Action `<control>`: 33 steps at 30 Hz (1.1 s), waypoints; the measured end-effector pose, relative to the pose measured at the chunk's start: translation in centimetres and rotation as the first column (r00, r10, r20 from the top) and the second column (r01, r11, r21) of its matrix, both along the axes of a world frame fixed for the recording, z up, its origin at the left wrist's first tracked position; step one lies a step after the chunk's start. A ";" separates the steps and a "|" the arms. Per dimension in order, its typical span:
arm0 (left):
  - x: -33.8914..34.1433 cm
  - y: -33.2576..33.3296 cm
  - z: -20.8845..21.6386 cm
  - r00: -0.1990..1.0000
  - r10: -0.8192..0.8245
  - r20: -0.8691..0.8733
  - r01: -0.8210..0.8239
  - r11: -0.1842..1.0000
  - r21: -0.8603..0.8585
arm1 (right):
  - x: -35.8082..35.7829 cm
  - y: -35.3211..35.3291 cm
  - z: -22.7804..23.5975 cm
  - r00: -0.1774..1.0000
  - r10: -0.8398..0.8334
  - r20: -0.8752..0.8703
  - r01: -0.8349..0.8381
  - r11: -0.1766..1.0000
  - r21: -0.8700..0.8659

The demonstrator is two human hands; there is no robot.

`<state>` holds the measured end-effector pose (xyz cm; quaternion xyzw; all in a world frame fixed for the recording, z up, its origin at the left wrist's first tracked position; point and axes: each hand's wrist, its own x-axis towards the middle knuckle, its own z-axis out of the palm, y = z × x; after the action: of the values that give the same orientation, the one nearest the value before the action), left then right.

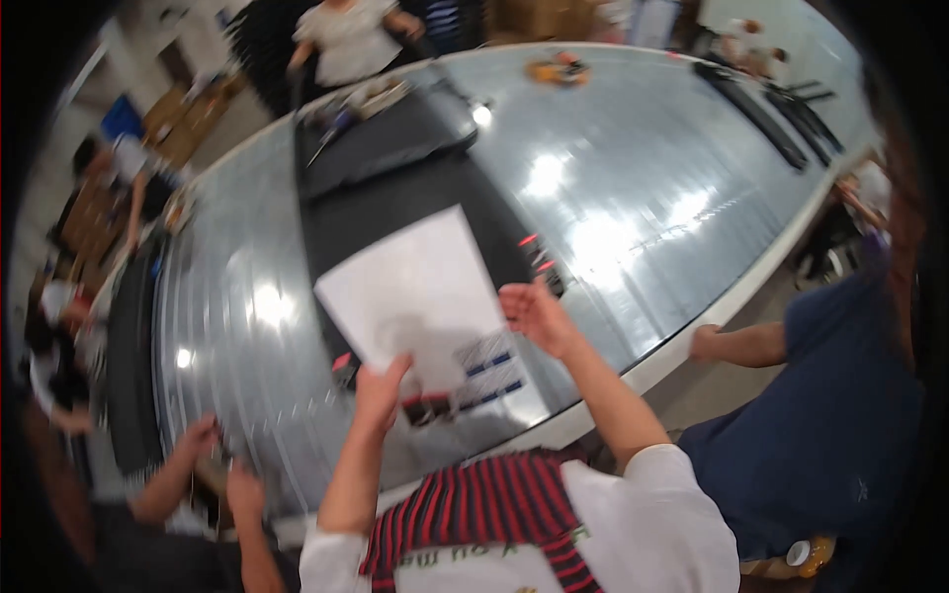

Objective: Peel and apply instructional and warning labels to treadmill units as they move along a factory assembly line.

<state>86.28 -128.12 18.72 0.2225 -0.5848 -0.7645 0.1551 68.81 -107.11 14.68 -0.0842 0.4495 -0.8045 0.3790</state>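
Note:
A white printed sheet [410, 282], perhaps a leaflet, is tilted in front of me, with dark blue blocks and a dark red picture near its lower edge. My left hand [381, 395] grips its lower left part, thumb on top. Beside the right edge is my right hand [539, 318], its fingers apart and close to the paper; whether they touch it is unclear. Behind the sheet lies a long flat black piece [435, 193] on the shiny metal-grey work surface [613, 178]. Small black-and-red parts [539, 259] sit by its right side.
A bulky black piece [390, 148] lies beyond, near a person in white [346, 40]. Long black bars [751, 114] rest at the far right. Another black piece [133, 356] stands at left. Co-workers' arms reach in at left [188, 450] and right [741, 346].

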 end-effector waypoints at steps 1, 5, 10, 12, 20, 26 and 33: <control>0.6 -0.1 -0.1 1.000 0.014 -0.026 -0.013 0.999 0.052 | 1.8 -0.4 1.1 0.997 0.078 -0.008 -0.078 0.994 -0.073; 2.3 -0.6 -0.1 0.999 0.021 -0.041 -0.019 0.998 0.063 | 6.9 -1.5 3.8 0.907 0.129 -0.401 -0.060 0.982 0.180; 4.5 -2.9 1.6 0.997 -0.053 -0.056 0.061 0.987 0.150 | 9.7 -4.4 5.5 0.942 0.067 -0.329 0.000 0.980 0.198; 4.7 -3.1 1.9 0.997 -0.061 -0.053 0.069 0.982 0.174 | 10.1 -4.9 6.0 0.936 -0.007 -0.352 0.096 0.967 0.236; 5.3 -4.1 1.6 0.936 -0.286 -0.208 0.350 0.827 0.439 | 12.5 -7.3 8.1 0.887 -0.140 -0.440 0.214 0.969 0.122; 6.3 -3.9 2.0 0.926 -0.269 -0.266 0.365 0.822 0.437 | 15.3 -7.0 10.1 -0.223 0.043 -0.974 0.771 0.619 -0.149; 8.3 -2.2 4.6 0.934 -0.244 -0.263 0.332 0.865 0.377 | 17.4 -7.2 10.8 0.468 0.023 -0.884 0.245 0.957 0.154</control>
<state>94.60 -130.37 23.35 0.0796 -0.4163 -0.9045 0.0477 86.24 -114.28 25.49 -0.4039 0.6851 -0.6042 0.0492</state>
